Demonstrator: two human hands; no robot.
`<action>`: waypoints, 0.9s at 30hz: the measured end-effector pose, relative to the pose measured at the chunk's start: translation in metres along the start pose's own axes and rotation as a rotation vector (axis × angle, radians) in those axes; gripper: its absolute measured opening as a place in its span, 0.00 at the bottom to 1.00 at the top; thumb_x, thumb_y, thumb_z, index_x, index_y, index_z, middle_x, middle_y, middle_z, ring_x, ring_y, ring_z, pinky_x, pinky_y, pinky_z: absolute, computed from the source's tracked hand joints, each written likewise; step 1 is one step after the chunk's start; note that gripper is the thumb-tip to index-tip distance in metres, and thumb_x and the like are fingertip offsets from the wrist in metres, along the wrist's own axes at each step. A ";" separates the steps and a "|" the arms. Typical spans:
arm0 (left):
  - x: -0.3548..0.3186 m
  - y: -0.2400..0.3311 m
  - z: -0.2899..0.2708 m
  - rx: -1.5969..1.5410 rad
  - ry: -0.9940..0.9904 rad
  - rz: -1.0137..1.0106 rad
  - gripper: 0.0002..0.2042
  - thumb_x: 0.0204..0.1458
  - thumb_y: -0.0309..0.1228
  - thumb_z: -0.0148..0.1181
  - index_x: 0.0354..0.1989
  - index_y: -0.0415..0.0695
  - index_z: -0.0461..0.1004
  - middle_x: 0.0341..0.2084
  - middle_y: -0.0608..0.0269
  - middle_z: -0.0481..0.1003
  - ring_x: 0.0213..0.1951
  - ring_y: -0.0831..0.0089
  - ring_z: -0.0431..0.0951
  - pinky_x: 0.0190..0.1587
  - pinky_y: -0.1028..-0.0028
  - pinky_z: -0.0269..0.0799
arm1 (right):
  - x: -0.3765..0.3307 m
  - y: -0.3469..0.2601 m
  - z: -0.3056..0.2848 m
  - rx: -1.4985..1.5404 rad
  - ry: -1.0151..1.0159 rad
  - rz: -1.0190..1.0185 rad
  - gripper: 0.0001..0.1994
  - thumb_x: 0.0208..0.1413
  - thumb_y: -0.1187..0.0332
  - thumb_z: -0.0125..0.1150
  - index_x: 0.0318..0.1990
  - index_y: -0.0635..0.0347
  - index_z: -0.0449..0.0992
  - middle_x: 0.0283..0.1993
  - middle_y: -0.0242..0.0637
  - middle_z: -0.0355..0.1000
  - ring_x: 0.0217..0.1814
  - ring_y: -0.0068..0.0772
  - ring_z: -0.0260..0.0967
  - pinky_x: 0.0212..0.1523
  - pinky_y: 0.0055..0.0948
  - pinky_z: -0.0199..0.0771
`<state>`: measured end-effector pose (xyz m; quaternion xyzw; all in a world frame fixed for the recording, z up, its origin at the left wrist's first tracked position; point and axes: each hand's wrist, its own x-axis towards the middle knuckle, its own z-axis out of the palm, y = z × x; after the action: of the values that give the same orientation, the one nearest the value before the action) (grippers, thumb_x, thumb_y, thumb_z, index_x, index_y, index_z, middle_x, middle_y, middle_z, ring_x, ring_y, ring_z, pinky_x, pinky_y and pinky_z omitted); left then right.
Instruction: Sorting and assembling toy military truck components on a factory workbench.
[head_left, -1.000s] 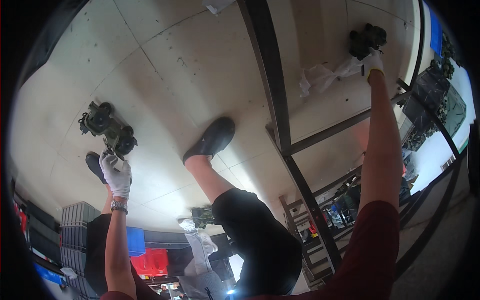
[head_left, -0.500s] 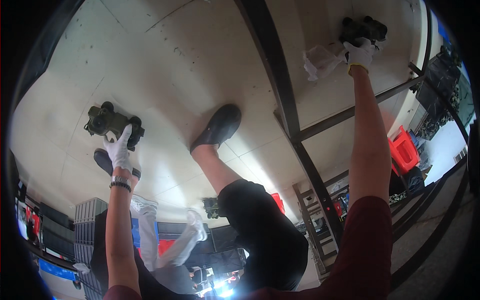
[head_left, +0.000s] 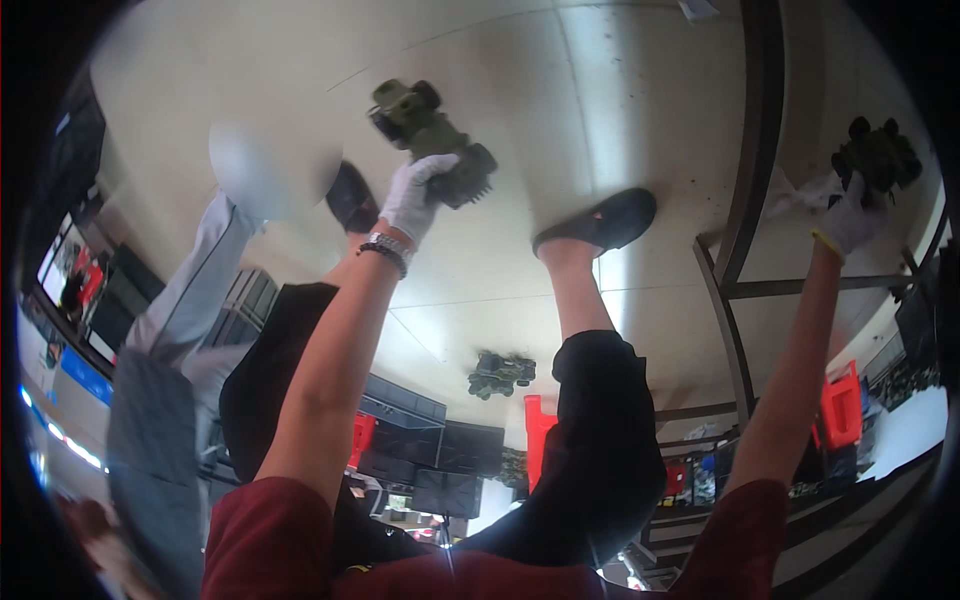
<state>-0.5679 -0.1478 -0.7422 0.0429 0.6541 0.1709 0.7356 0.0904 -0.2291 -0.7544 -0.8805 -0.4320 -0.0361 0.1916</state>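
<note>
Left hand, white knit glove (head_left: pixel 412 200): closed on near end of dark-green wheeled toy vehicle (head_left: pixel 425 130), left of centre, motion-blurred; some fingers hidden. Right hand, white glove (head_left: pixel 853 222): at second dark-green wheeled vehicle (head_left: pixel 882 155), far right; blurred, can't tell grip.

Dark metal frame (head_left: pixel 757 130), pale floor (head_left: pixel 670 100), red plastic stool (head_left: pixel 842 407)

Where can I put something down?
Bare floor lies between the green vehicle in the left hand and the metal frame, beyond the right shoe, and between that and the left shoe. It's crowded right of the frame: right hand, second vehicle and crumpled plastic sit close together.
</note>
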 end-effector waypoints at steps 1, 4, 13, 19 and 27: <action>-0.014 0.002 0.002 -0.051 -0.028 0.008 0.17 0.50 0.32 0.64 0.47 0.39 0.74 0.34 0.61 0.79 0.33 0.69 0.81 0.29 0.73 0.75 | -0.016 -0.058 -0.009 0.185 0.081 0.185 0.26 0.45 0.58 0.76 0.49 0.65 0.77 0.41 0.46 0.79 0.38 0.42 0.77 0.38 0.38 0.76; -0.038 0.006 -0.019 -0.034 -0.206 -0.014 0.18 0.50 0.34 0.63 0.49 0.43 0.75 0.36 0.64 0.78 0.33 0.75 0.77 0.27 0.75 0.66 | -0.051 -0.192 -0.040 0.183 0.151 0.130 0.22 0.55 0.61 0.70 0.47 0.74 0.76 0.33 0.43 0.77 0.32 0.36 0.74 0.33 0.35 0.73; -0.169 0.041 -0.015 -0.092 -0.355 -0.363 0.20 0.54 0.32 0.59 0.54 0.36 0.72 0.43 0.56 0.79 0.45 0.63 0.81 0.52 0.61 0.78 | -0.209 -0.444 -0.203 0.925 -0.530 0.875 0.11 0.54 0.79 0.62 0.37 0.56 0.65 0.30 0.25 0.62 0.27 0.15 0.58 0.27 0.20 0.62; -0.293 0.047 -0.041 0.145 -0.257 -0.600 0.17 0.55 0.33 0.61 0.52 0.39 0.75 0.43 0.56 0.81 0.44 0.63 0.83 0.50 0.61 0.79 | -0.258 -0.478 -0.357 0.692 -0.844 0.812 0.14 0.52 0.71 0.69 0.42 0.61 0.70 0.36 0.35 0.71 0.36 0.25 0.70 0.38 0.27 0.73; -0.505 0.174 0.100 0.558 -0.394 -0.624 0.17 0.54 0.41 0.64 0.49 0.48 0.77 0.46 0.63 0.80 0.46 0.67 0.80 0.48 0.61 0.76 | -0.187 -0.495 -0.555 0.836 -0.749 0.883 0.16 0.51 0.70 0.73 0.43 0.63 0.72 0.37 0.34 0.74 0.39 0.26 0.71 0.42 0.27 0.74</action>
<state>-0.5474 -0.1242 -0.1998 0.0722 0.5045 -0.2527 0.8225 -0.3533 -0.2991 -0.1329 -0.7793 -0.0494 0.5184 0.3486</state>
